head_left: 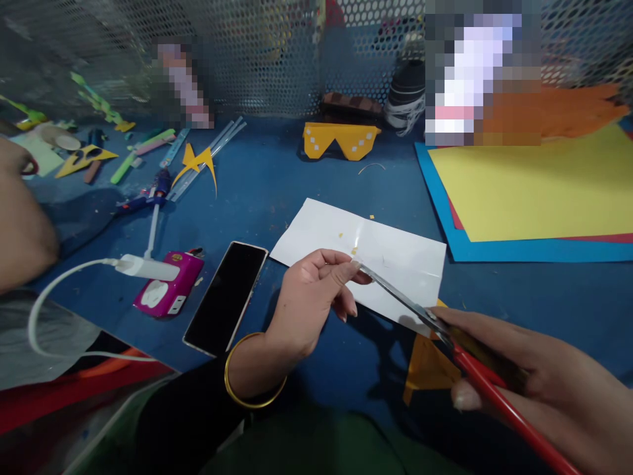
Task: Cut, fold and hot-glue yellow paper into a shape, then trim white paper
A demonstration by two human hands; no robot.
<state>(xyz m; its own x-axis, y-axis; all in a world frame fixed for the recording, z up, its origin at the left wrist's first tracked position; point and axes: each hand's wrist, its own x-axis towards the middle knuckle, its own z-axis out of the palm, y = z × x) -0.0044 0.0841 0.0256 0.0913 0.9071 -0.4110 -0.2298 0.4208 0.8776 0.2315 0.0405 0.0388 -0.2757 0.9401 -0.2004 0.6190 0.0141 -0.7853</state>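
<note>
My right hand (548, 369) is wrapped round a pair of scissors with red handles (499, 402). Its metal blades point up and left over the white paper (316, 224), their tips at the fingers of my left hand (316, 284). Thumb and index finger of the left hand are pinched together there; whatever lies between them is too small or hidden to make out. Tiny yellow scraps (354, 251) lie on the white sheet. Below the blades is an orange-yellow paper piece (428, 369), partly covered by the right hand.
A black phone (225, 297) and a magenta power adapter (171, 284) lie to the left, behind them a glue gun (158, 188). Yellow paper glasses (340, 142) stand at the back. Coloured sheets (534, 191) are stacked right. Another person's arm (24, 218) reaches in at left.
</note>
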